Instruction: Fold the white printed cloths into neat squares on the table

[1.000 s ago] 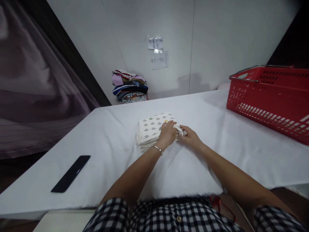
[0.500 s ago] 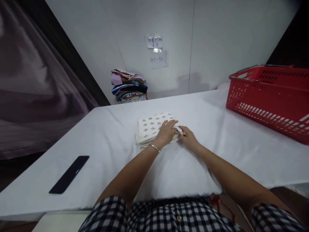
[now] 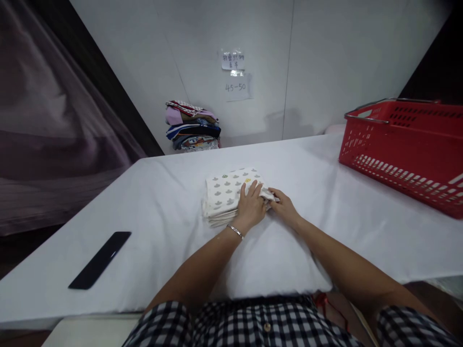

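A folded white cloth [image 3: 224,193] with small grey shapes printed on it lies on the white table [image 3: 162,212], in the middle. My left hand [image 3: 251,207] rests flat on its right part, fingers stretched out, a thin bracelet on the wrist. My right hand [image 3: 283,206] is just right of it, fingers closed on the cloth's right edge.
A red plastic basket [image 3: 405,149] with a metal handle stands at the table's right. A black phone [image 3: 100,259] lies near the front left edge. A stack of folded colourful clothes [image 3: 192,126] sits at the far edge against the wall, under two paper notes.
My left hand has slid a little back toward me on the cloth. The right hand stays at the cloth's right edge. The view has shifted slightly.
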A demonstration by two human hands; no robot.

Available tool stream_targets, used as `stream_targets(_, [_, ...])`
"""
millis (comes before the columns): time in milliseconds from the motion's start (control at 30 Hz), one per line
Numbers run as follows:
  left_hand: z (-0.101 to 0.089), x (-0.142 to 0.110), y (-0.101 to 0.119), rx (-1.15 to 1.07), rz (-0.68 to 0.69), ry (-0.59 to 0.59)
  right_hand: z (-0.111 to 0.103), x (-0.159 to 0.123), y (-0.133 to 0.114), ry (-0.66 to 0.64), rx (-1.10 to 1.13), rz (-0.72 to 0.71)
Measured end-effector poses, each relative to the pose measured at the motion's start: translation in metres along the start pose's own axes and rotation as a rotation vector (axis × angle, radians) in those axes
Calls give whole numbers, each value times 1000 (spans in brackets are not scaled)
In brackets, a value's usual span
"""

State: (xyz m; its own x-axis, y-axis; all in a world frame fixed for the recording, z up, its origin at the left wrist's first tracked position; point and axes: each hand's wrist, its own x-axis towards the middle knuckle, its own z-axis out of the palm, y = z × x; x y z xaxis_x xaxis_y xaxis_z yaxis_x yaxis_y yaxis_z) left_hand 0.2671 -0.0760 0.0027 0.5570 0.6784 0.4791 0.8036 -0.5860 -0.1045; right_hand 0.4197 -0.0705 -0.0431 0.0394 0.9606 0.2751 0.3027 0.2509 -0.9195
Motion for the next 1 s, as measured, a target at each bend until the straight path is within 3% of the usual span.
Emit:
stream_targets(333, [3, -2, 11, -102, -125, 16, -4, -2, -10, -24, 17, 38])
stream_targets(667, [11, 10, 22, -92, -267, -95, -4, -1, -5, -72, 39, 28])
stream_targets(867, [8, 0, 23, -146, -156, 10, -6, -3, -14, -72, 77, 98])
stream_targets(1000, [3, -14, 30, -167, -78, 123, -7, -3, -20, -208, 148, 80])
